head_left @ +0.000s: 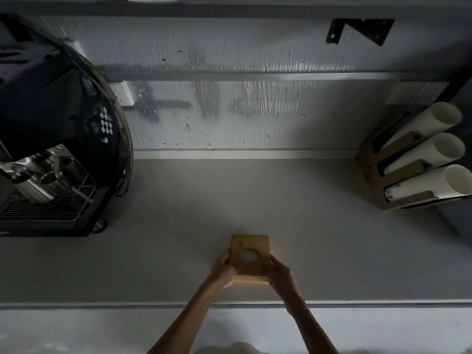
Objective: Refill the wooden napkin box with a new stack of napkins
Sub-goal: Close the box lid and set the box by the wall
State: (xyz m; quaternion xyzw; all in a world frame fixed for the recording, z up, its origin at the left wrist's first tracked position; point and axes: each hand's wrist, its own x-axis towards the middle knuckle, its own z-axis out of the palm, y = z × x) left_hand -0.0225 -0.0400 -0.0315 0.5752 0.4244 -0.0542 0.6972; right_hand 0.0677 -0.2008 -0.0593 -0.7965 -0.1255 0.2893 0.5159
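So you've got the box (255, 242) in both hands, sitting around the middle of the counter (332, 238) and close to its front edge. Your left hand (221, 270) is wrapped round the left side, thumb up on the lid, and your right hand (281, 274) is gripping the right side the same way. The lid faces up, and something white shows through its oval hole (249, 255). Could be napkins, but it's too dark to say for sure. I also can't tell whether the box is flat on the counter or lifted a bit. The near end looks slightly tipped toward you.

The coffee machine (51, 111) is off to the left, well away from the box, with a couple of steel jugs (38, 185) on its drip grate. Far right, against the wall (229, 123), there's a cardboard holder (373, 164) with three stacks of white cups (429, 149) lying on their sides. There's a black bracket (360, 29) up high on the wall.
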